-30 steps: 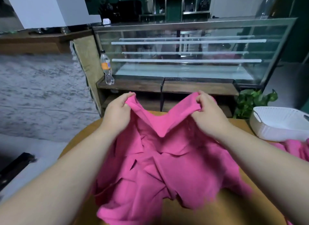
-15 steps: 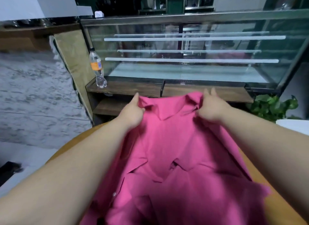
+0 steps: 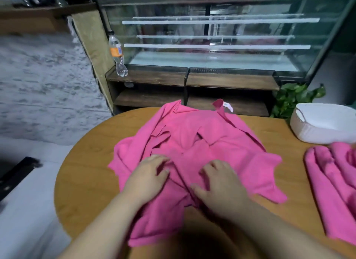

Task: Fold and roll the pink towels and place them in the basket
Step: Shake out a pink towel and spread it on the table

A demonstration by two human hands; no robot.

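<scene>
Left hand and right hand rest on pink towel, fingers spread flat, gripping nothing. Towel lies crumpled on round table, no clean fold yet. Second towel bunched just beside white basket; visible inside looks bare. Early stage: folding, rolling, basketing all remain.

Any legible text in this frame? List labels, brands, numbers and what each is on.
No text reads.
Orange label on the plastic bottle: print too blurred to read.
White tag at the far edge of the pink towel: too small and blurred to read.
No other writing shows.
</scene>
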